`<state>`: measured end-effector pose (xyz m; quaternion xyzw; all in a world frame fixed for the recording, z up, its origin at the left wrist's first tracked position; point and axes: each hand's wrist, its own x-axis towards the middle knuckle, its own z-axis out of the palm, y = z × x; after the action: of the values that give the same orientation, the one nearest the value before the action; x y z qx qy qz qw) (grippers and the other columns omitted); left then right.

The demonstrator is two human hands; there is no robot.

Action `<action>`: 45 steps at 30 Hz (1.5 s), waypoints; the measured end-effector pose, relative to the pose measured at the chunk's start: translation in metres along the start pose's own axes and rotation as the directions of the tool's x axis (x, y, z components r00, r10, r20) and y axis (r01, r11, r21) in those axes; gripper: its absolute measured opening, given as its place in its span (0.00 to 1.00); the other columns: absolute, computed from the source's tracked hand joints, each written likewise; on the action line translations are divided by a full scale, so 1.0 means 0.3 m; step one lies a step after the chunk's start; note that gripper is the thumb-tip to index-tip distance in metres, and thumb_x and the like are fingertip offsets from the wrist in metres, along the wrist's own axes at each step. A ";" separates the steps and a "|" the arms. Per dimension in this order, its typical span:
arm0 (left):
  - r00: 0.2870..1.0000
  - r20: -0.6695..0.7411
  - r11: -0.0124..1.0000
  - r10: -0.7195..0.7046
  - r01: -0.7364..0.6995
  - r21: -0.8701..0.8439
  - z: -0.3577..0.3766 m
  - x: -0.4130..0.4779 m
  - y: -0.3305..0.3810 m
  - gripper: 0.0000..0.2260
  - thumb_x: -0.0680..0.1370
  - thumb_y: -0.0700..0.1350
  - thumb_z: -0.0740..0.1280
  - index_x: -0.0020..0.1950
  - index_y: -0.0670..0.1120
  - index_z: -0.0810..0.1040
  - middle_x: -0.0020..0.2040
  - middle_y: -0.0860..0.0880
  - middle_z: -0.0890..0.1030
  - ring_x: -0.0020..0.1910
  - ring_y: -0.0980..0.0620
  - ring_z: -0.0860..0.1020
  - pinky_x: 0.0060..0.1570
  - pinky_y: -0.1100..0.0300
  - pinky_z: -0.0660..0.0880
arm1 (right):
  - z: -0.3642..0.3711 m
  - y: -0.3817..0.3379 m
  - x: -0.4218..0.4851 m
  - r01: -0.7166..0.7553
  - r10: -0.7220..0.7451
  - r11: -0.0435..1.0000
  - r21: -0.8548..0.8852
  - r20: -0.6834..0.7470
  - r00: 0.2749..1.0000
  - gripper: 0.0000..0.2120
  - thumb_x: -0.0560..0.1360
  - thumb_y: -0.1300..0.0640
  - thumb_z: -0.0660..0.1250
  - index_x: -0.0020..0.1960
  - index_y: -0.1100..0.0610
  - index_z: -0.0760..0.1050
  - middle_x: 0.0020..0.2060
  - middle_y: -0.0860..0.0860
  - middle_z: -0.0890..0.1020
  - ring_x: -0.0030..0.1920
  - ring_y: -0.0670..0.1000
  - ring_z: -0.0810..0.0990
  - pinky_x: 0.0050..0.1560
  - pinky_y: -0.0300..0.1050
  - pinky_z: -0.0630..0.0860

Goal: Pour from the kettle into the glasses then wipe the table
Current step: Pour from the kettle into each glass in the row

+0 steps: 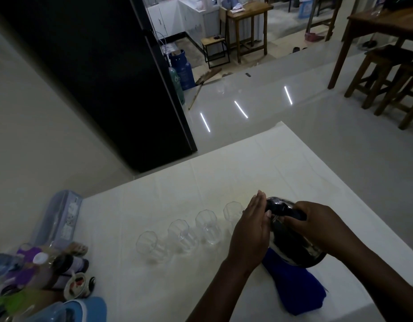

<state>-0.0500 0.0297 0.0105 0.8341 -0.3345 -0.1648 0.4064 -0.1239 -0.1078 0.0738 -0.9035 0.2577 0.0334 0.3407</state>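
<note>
A shiny steel kettle (293,247) with a dark handle stands on the white table (224,177), near its front right. My right hand (316,226) is closed around the kettle's handle. My left hand (249,231) lies flat against the kettle's left side near the lid, fingers straight. Several clear empty glasses stand in a row to the left of the kettle, from the nearest glass (232,211) to the farthest left glass (148,246). A blue cloth (293,291) lies on the table under and in front of the kettle.
Bottles and small containers (50,268) crowd the table's front left corner, beside a lilac plastic box (59,219). A black fridge (108,73) stands behind the table. Wooden stools (386,82) and a wooden table (374,26) are at the far right.
</note>
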 end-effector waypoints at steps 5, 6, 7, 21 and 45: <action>1.000 -0.009 1.000 0.003 -0.003 0.004 -0.002 -0.001 -0.002 0.22 0.83 0.53 0.49 0.77 0.51 0.54 0.77 0.55 0.57 0.75 0.62 0.52 0.73 0.59 0.56 | -0.001 -0.012 0.000 0.012 -0.012 1.000 -0.007 0.003 1.000 0.05 0.73 0.50 0.66 0.40 0.47 0.71 0.30 0.42 0.73 0.33 0.41 0.72 0.30 0.35 0.62; 1.000 -0.009 1.000 0.003 -0.003 0.004 -0.002 -0.002 -0.002 0.23 0.82 0.54 0.48 0.77 0.51 0.54 0.77 0.55 0.57 0.75 0.62 0.52 0.73 0.59 0.56 | -0.003 -0.015 0.000 0.015 -0.015 1.000 -0.006 0.004 1.000 0.06 0.73 0.50 0.66 0.38 0.46 0.70 0.30 0.42 0.73 0.33 0.40 0.72 0.31 0.35 0.62; 1.000 -0.010 1.000 0.006 -0.006 0.005 -0.004 -0.002 -0.001 0.24 0.82 0.56 0.47 0.77 0.51 0.54 0.77 0.56 0.56 0.75 0.62 0.52 0.73 0.59 0.56 | -0.004 -0.018 0.000 0.019 -0.019 1.000 -0.005 0.003 1.000 0.09 0.73 0.50 0.66 0.36 0.44 0.69 0.30 0.42 0.73 0.33 0.40 0.72 0.30 0.36 0.62; 1.000 -0.004 1.000 0.002 -0.002 0.005 0.000 -0.007 0.005 0.22 0.83 0.52 0.49 0.76 0.51 0.54 0.77 0.55 0.56 0.75 0.62 0.52 0.73 0.58 0.56 | 0.000 -0.010 0.002 0.017 -0.017 1.000 -0.018 0.004 1.000 0.10 0.72 0.49 0.67 0.35 0.44 0.68 0.30 0.42 0.74 0.33 0.41 0.73 0.31 0.36 0.64; 0.999 -0.048 1.000 0.002 -0.003 -0.009 -0.006 -0.002 -0.017 0.23 0.82 0.54 0.49 0.77 0.51 0.53 0.77 0.56 0.57 0.74 0.63 0.52 0.72 0.62 0.55 | 0.000 -0.025 0.023 0.000 0.001 1.000 -0.022 0.024 1.000 0.05 0.72 0.48 0.67 0.43 0.49 0.74 0.32 0.43 0.75 0.35 0.44 0.75 0.32 0.36 0.66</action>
<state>-0.0474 0.0333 0.0077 0.8354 -0.3250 -0.1458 0.4185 -0.1143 -0.1060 0.0768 -0.9067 0.2535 0.0471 0.3338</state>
